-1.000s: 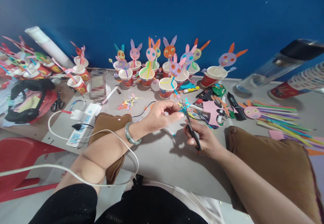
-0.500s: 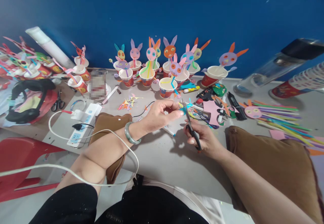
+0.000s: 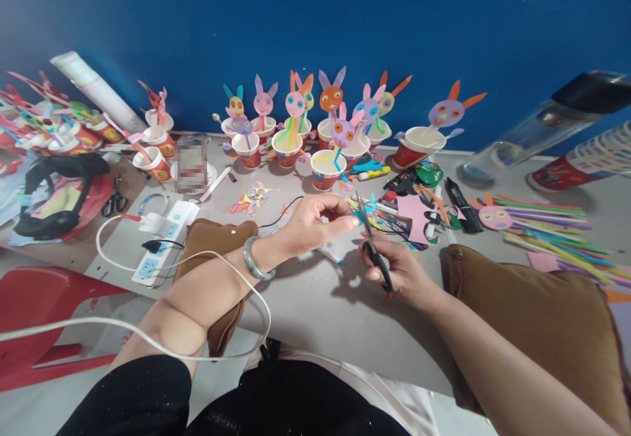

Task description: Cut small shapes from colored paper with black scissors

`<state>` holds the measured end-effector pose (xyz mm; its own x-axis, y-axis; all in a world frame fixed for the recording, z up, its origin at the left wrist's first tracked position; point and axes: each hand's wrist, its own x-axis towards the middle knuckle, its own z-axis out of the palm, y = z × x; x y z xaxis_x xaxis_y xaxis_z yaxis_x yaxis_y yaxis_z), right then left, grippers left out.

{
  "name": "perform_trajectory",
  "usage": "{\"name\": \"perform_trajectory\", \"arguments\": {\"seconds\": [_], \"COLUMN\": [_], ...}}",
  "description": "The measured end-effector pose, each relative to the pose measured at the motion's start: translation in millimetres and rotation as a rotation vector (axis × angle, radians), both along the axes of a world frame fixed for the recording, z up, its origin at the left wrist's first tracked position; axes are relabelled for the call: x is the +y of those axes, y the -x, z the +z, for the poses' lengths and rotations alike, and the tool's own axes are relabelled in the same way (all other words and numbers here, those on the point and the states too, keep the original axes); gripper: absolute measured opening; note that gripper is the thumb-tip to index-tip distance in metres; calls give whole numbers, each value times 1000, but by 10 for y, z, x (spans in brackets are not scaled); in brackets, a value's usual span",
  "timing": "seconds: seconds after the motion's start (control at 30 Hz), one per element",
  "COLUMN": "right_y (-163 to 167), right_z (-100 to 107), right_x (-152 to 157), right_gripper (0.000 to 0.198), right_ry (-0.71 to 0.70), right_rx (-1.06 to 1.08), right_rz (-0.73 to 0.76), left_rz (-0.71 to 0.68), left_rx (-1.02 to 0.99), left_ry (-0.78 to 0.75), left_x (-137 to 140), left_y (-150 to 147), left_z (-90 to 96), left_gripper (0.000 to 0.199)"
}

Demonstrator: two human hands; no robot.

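Note:
Between its thumb and forefinger, my left hand (image 3: 318,225) pinches a small piece of blue paper (image 3: 361,216); the fingers hide most of it. My right hand (image 3: 394,266) is closed around the black handles of a pair of scissors (image 3: 375,257). The scissor blades point up and away from me, right beside the blue paper. Whether the blades are touching it I cannot tell. Beyond my hands stand several paper cups (image 3: 327,171) with paper rabbit heads on straws, and colourful paper scraps (image 3: 254,200) lie to the left.
On the right are a brown cushion (image 3: 522,317), coloured straws (image 3: 547,225), a black marker (image 3: 462,206), pink paper (image 3: 413,218) and a clear bottle (image 3: 530,137). A power strip (image 3: 162,242) sits left, its white cable (image 3: 192,354) looping over my left forearm. Behind rises a blue wall (image 3: 315,15).
Both hands stay almost in place. The blue paper at my left fingertips shows a little differently beside the blades, with less of it beyond them. The view has shifted very slightly.

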<state>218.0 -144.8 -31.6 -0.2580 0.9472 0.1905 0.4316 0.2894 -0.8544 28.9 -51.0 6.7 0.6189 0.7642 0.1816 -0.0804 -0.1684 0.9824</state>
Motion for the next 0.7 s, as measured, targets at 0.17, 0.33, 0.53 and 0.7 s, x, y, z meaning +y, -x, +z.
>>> {"name": "perform_trajectory", "arguments": {"seconds": [0.17,0.33,0.53,0.7], "right_y": [-6,-1,-2,-6], "right_z": [-2,5,13,1], "right_x": [-3,-5,-3,1], "right_gripper": [64,64,64,64], "right_ry": [20,25,33,21], "right_rx": [17,26,20,13], "right_rz": [-3,-9,-15,-9], "left_rz": [7,-3,-11,2], "left_rx": [18,16,27,18], "left_ry": [-14,-7,19,27], "left_x": [1,2,12,23], "left_y": [9,19,39,42], "left_z": [15,48,72,76], "left_gripper": [22,21,21,21]}}
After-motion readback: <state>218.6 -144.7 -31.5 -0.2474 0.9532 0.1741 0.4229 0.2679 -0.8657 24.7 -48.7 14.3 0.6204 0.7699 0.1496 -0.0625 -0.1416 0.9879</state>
